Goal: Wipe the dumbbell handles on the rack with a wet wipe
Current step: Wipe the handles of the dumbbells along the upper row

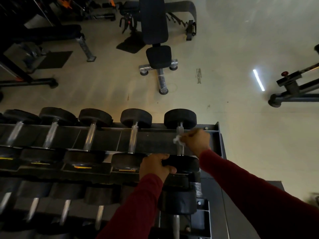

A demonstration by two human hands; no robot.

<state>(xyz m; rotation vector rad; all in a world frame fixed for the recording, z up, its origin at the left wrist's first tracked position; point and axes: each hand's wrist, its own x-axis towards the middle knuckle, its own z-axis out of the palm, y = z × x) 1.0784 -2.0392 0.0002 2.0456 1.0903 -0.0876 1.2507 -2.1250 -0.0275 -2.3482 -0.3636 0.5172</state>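
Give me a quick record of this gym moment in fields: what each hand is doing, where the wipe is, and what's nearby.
right hand: holds the wet wipe against the handle of the rightmost top-row dumbbell
left hand: grips the near head of that dumbbell
rack: dark, with at least two rows of dumbbells
other top-row handles: four, untouched by either hand
behind rack: adjustable bench on the floor
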